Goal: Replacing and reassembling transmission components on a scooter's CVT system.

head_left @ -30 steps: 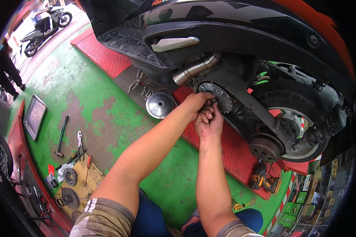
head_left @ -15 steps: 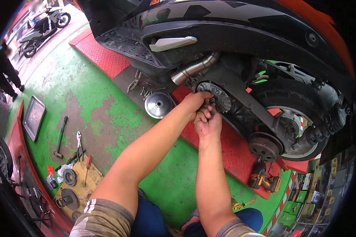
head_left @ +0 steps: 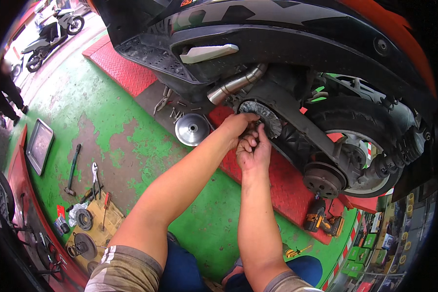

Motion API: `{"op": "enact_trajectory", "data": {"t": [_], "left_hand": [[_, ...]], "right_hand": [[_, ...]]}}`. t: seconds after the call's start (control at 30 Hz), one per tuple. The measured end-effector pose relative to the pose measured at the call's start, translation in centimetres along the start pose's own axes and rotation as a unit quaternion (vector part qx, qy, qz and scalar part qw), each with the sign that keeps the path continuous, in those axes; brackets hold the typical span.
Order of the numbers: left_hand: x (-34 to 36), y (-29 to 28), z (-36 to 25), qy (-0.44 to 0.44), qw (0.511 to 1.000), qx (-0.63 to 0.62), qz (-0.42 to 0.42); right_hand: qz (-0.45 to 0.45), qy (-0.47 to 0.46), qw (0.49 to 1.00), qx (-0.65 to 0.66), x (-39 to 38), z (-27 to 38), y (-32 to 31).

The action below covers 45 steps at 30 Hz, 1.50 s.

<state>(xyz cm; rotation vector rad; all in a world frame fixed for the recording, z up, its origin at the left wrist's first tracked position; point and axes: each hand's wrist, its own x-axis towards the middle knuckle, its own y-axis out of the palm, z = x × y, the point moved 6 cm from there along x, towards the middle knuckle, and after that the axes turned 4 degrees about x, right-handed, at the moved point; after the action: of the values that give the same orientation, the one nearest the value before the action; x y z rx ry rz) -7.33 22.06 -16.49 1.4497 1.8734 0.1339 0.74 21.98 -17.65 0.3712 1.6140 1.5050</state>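
Both hands are at the centre of a finned metal disc (head_left: 270, 121) on the scooter's drive side. My left hand (head_left: 236, 126) reaches in from the left, fingers bent round the hub area. My right hand (head_left: 252, 152) is just below it, fingers curled and thumb raised against the hub. What their fingertips grip is hidden. A loose silver pulley face (head_left: 182, 129) lies to the left among bolts (head_left: 175, 112). A steel exhaust pipe (head_left: 233, 87) runs above. To the right are a dark round clutch housing (head_left: 321, 180), the rear wheel (head_left: 355, 114) and a cordless driver (head_left: 316, 216) below.
A metal tray (head_left: 39, 143), hammer (head_left: 73, 168), pliers (head_left: 95, 175) and parts on cardboard (head_left: 102, 214) lie on the green floor (head_left: 131, 131). A red panel (head_left: 24, 199) is at left. A person (head_left: 7, 92) stands upper left, near a parked scooter (head_left: 51, 39). Boxed goods (head_left: 374, 243) are lower right.
My hands stay at the hub, with the right thumb and fingers shifting slightly. Most of the scene has slid a little to the left in the view.
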Motion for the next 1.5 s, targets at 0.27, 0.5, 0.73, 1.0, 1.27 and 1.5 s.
{"op": "enact_trajectory", "data": {"t": [0.27,0.5,0.73,1.0,1.27,1.5], "left_hand": [[-0.3,0.3,-0.2,0.007,1.000,-0.002,0.001],[0.0,0.5,-0.4,0.013,0.999,-0.032,0.008],[-0.4,0.3,-0.4,0.010,1.000,-0.014,0.001],[-0.2,0.2,-0.3,0.021,1.000,-0.002,-0.002],[0.1,0.3,-0.4,0.021,1.000,-0.015,0.006],[0.0,-0.2,-0.1,0.014,1.000,0.001,-0.007]], "right_hand": [[0.018,0.017,0.999,0.025,0.7,0.0,-0.3],[0.046,-0.010,0.999,0.022,1.2,0.5,-0.2],[0.029,-0.015,0.999,0.003,0.5,0.1,0.0],[0.038,0.021,0.999,0.031,0.3,-0.1,0.3],[0.047,-0.004,0.998,0.030,0.7,0.1,0.7],[-0.007,-0.056,0.996,-0.067,0.3,0.2,0.4]]}}
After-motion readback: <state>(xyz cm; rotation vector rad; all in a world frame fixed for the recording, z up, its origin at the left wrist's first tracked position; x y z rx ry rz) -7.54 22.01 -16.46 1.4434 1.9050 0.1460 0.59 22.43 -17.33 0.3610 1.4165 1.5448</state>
